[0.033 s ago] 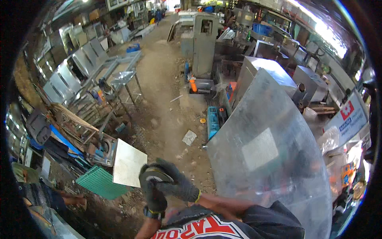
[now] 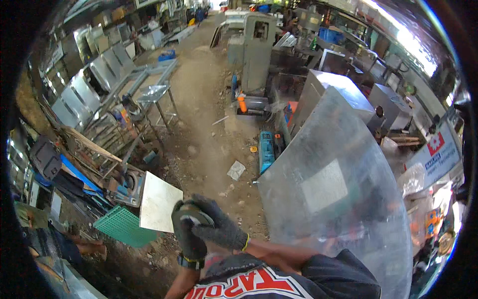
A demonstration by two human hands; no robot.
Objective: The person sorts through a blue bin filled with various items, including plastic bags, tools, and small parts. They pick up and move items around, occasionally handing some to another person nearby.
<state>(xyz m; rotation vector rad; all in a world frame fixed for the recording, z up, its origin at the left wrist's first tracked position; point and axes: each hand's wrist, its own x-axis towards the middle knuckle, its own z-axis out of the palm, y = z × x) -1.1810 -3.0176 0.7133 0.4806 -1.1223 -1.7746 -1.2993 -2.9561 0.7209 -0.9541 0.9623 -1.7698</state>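
Note:
Both my hands wear dark grey knitted gloves and meet in front of my body. My left hand (image 2: 189,244), with a watch-like band at the wrist, is wrapped round the left side of a round disc (image 2: 198,218). The disc is dark with a paler curved band; its exact kind I cannot make out. From the right, my right hand (image 2: 221,224) closes over the disc's far and right edges, its fingers partly covering it. Just beyond the left glove stands a white square panel (image 2: 160,202), tilted; whether it touches the glove I cannot tell.
A large grey metal sheet (image 2: 343,199) leans close on my right. A green perforated panel (image 2: 124,226) lies left, near a person's leg (image 2: 89,248). Ahead on the dirt floor are a teal toolbox (image 2: 267,152), a paper scrap (image 2: 236,170) and a small metal stand (image 2: 154,94).
My hands and the disc have shifted very slightly left and up in the picture, with the grip unchanged. The whole view has drifted a little as well.

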